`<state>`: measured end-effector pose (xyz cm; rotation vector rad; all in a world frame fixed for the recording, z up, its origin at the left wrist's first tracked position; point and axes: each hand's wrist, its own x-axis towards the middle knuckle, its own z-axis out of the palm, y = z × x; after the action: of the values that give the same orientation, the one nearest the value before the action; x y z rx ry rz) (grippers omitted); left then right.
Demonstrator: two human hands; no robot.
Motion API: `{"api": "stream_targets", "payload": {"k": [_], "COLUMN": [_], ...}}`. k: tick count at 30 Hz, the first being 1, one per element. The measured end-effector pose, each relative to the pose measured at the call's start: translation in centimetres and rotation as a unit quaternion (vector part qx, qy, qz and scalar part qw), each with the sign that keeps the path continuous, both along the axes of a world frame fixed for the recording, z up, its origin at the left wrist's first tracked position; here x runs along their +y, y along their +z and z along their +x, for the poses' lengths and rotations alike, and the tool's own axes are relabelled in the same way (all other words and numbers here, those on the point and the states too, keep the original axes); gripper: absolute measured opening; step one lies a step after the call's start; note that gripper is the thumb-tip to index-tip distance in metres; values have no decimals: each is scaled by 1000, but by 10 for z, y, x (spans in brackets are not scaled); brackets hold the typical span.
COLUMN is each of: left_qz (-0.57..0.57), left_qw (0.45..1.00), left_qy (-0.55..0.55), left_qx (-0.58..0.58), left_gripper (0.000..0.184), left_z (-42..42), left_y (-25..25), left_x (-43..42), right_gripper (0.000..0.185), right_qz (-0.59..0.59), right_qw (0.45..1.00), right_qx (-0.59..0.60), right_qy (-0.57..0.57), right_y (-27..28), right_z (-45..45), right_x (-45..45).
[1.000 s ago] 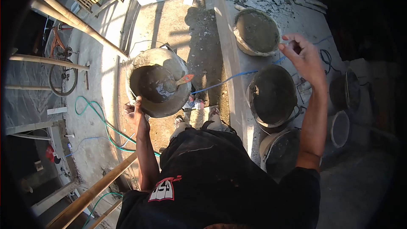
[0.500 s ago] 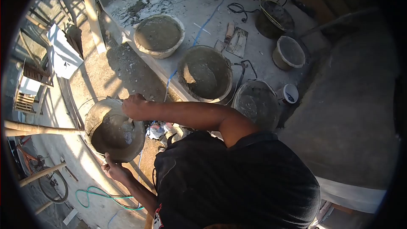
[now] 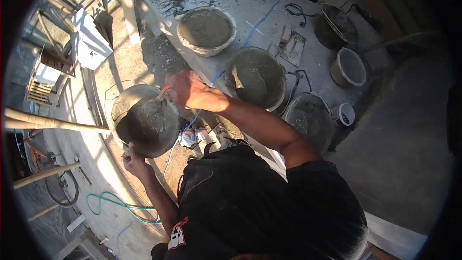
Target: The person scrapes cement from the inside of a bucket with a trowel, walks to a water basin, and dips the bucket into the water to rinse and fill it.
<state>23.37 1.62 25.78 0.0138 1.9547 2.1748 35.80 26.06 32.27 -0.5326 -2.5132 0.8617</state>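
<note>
A round mortar-caked bucket (image 3: 129, 99) with a thin wire handle is in front of me at the left, with wet grey mortar (image 3: 153, 119) inside. My left hand (image 3: 135, 162) grips its near rim, thumb over the edge. Above the far right rim, my right hand (image 3: 185, 89) is closed round the handle of a small tool, apparently a trowel (image 3: 161, 97), which points down into the bucket. Most of its blade is hard to make out against the mortar.
On the raised slab stand a full mortar basin (image 3: 206, 28), a mortar bucket (image 3: 260, 84), another bucket (image 3: 308, 120) and a small white pail (image 3: 346, 114). A trowel (image 3: 285, 36) and a flat float (image 3: 293, 50) lie there. A bamboo pole (image 3: 57, 122) juts toward my bucket.
My right hand has lifted up and away from the bucket's inside, bringing the tool toward the far right rim. My left hand stays on the near rim. The camera view has shifted.
</note>
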Motion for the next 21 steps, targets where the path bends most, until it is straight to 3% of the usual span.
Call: {"api": "stream_targets", "payload": {"k": [2, 11, 15, 17, 19, 21], "left_qz": [6, 15, 6, -20, -60, -81], "left_qw": [1000, 1000, 999, 999, 997, 994], "left_qy": [-13, -11, -43, -38, -40, -65], "left_qx": [17, 2, -7, -2, -4, 17], "left_gripper": [25, 26, 26, 28, 31, 33], "left_z": [-12, -1, 0, -1, 3, -1], "left_y": [-24, -4, 1, 2, 10, 7], "left_x": [-3, 20, 20, 22, 27, 26], "right_gripper": [14, 20, 20, 17, 18, 15], "right_qz": [-27, -80, -107, -67, -18, 35], "right_qw": [999, 989, 986, 988, 997, 992], "right_qx": [-25, -104, -34, -43, -27, 2], "right_qy": [-19, -72, -121, -133, -70, -122], "right_y": [6, 16, 9, -14, -34, -72], "right_z": [7, 35, 40, 34, 31, 13], "right_x": [11, 27, 16, 5, -2, -15]}}
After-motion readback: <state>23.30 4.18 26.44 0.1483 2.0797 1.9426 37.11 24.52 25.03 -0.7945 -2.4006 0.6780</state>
